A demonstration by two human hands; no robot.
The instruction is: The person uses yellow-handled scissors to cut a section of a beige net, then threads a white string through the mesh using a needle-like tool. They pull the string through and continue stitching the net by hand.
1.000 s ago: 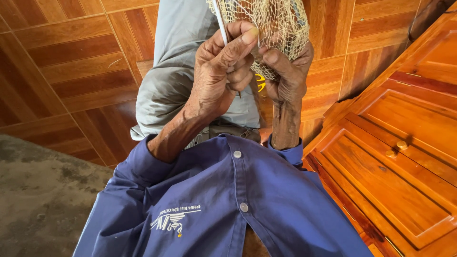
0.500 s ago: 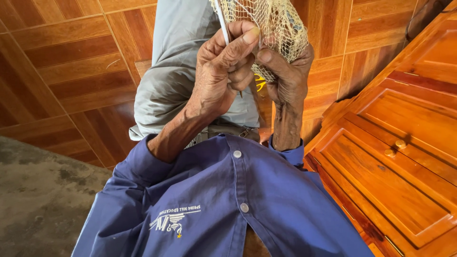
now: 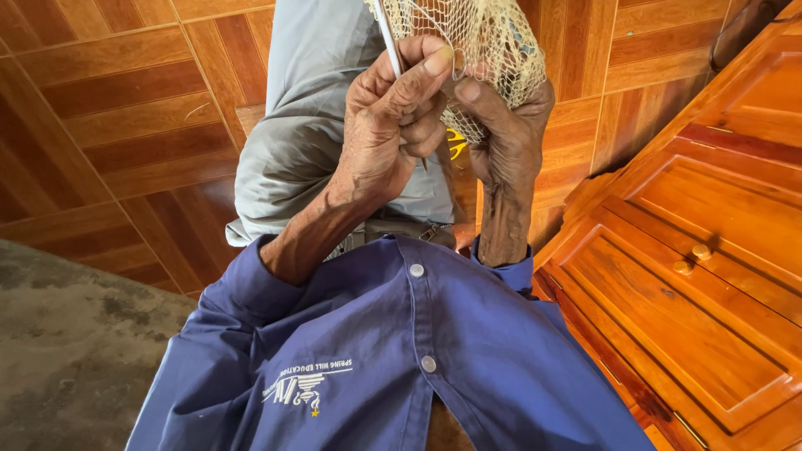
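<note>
left hand [image 3: 393, 125] pinching white needle [image 3: 387, 33], right hand [image 3: 505, 134] fisted round net [image 3: 476, 42] w/ mesh bunched tight, so needle could snag wrong loop

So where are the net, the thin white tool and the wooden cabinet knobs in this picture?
net [image 3: 489, 42], head view, on the bunched cream mesh above the hands.
thin white tool [image 3: 386, 33], head view, on its shaft above the left hand's thumb.
cabinet knobs [image 3: 702, 250], head view, on the upper round knob.
</note>
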